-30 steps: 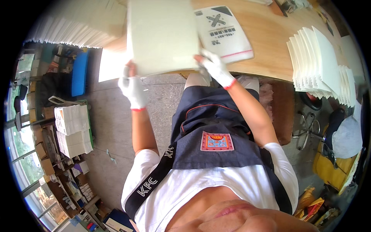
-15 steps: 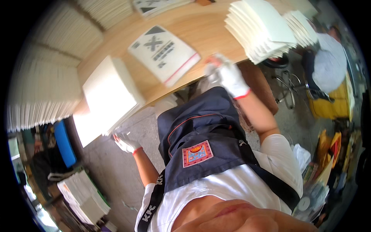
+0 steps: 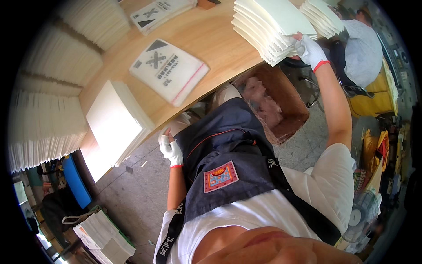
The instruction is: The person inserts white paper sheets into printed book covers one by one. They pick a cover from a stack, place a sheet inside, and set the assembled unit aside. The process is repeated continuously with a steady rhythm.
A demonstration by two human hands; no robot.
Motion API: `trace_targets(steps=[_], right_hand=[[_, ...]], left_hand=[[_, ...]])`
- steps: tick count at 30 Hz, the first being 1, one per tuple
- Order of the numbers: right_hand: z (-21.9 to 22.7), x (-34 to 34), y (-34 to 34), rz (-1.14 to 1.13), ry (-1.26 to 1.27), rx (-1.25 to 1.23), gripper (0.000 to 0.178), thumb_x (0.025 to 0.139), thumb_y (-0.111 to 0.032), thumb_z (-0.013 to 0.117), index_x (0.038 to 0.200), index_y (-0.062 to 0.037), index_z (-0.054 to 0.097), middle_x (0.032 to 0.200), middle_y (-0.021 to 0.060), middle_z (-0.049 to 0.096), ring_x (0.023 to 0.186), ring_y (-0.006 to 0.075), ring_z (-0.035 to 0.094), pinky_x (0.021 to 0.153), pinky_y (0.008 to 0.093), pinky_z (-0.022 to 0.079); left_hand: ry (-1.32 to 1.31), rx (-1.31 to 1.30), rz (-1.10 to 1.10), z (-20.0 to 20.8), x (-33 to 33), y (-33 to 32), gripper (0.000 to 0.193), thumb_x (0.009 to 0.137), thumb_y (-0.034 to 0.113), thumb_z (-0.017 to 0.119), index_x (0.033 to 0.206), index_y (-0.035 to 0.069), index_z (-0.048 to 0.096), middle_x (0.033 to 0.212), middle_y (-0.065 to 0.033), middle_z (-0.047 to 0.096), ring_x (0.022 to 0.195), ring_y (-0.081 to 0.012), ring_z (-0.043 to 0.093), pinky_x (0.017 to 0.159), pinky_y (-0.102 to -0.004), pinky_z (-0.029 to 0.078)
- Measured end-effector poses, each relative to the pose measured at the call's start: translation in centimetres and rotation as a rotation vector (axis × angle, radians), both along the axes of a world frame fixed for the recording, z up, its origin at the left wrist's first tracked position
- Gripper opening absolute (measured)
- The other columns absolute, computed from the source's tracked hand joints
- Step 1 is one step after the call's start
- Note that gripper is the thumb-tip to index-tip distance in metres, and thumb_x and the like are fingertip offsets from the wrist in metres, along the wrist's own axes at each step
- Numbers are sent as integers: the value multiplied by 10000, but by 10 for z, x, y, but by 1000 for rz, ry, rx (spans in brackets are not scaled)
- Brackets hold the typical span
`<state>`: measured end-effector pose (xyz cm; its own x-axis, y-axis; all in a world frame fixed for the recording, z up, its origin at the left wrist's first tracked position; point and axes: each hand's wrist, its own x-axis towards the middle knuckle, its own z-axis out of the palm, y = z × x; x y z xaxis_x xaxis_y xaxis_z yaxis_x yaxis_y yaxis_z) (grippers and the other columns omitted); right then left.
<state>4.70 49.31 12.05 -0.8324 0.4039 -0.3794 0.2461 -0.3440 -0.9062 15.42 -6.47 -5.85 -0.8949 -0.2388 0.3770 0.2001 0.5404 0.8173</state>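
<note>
My right hand (image 3: 310,52), in a white fingerless-tip glove with a red cuff, grips the near right corner of a fanned stack of white paper bundles (image 3: 277,24) at the table's right side. A fingertip lies on the top sheet; the others are partly hidden by the corner. My left hand (image 3: 171,150), gloved alike, hovers in front of the table edge by my apron, fingers loosely bent and apart, holding nothing. Nearest to it is a thick white paper stack (image 3: 115,121) at the table's left. A pile of printed clear plastic bags (image 3: 169,72) lies mid-table.
Tall rows of paper stacks (image 3: 48,112) line the left side. More printed bags (image 3: 160,13) lie at the back. Below the wooden table (image 3: 211,53) stands an open brown carton (image 3: 290,105). A person (image 3: 362,48) sits at the right; a fan (image 3: 361,215) stands low right.
My right hand has moved right and away from me, from the table's front edge onto the paper bundles. My left hand has come right, away from the left stack toward my apron.
</note>
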Motion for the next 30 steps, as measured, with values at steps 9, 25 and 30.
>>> trace_targets(steps=[9,25,30], right_hand=[[22,-31,4,-130,305,-324,206,965,-235,366,1016,-67,473,639,-3,491,471,76,448,391,186,396],[-12,68,-148,428,-183,-426,283,826,-99,482,1100,-31,506,792,76,583,355,78,431,256,194,308],[-94,82,-165,469,-124,-570,334,823,-48,454,1151,4,479,886,105,604,373,84,471,256,176,292]], left_hand=[[147,-598,-199,60,-89,51,321,763,127,597,1083,100,592,1067,-108,578,1009,-296,529,847,-394,449],[-305,-784,-91,52,-151,54,227,702,143,567,928,153,587,975,-65,591,939,-272,554,723,-423,492],[-252,-706,-125,44,-150,42,207,696,137,576,900,154,606,987,-59,589,954,-261,552,734,-407,485]])
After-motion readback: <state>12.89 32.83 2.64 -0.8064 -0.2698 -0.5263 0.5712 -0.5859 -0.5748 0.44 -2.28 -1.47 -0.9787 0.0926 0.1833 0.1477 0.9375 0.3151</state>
